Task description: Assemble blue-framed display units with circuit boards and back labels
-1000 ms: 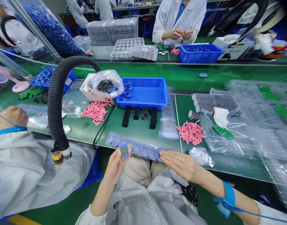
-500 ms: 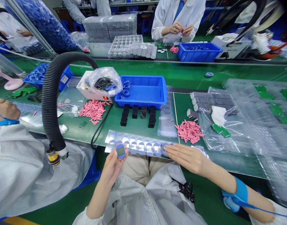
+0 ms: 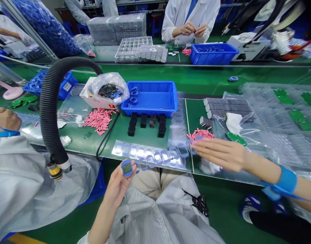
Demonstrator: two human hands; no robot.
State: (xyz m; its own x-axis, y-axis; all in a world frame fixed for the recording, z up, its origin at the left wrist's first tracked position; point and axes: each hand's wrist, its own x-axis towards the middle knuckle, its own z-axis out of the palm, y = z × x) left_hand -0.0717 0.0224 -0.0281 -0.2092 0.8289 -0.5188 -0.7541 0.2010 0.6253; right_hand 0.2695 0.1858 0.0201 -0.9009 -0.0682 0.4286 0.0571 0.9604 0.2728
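My left hand [image 3: 121, 178] is closed on a small blue device with a grey screen [image 3: 127, 168], held just off the table's front edge. My right hand [image 3: 219, 152], fingers stretched and pressed together, grips the right end of a thin clear film strip with oval outlines [image 3: 167, 156]. This strip slants down from the right fingertips towards my left hand; whether the left fingers touch its other end, I cannot tell. Beneath it lies a shiny sheet with a row of ovals [image 3: 131, 150]. Part of the pink pile [image 3: 200, 133] shows behind my right fingertips.
A blue bin [image 3: 155, 91] holds a few blue frames, with stacked black pieces [image 3: 132, 125] before it. Left are another pink pile [image 3: 99, 120] and a black flexible duct [image 3: 50, 101]. Green boards [image 3: 236, 138] and plastic trays lie right. A co-worker [image 3: 191, 23] sits opposite.
My right hand has moved right, lifting the film strip's right end off the shiny sheet. My left hand still holds the blue device. A blue item on the far green surface has shifted right.
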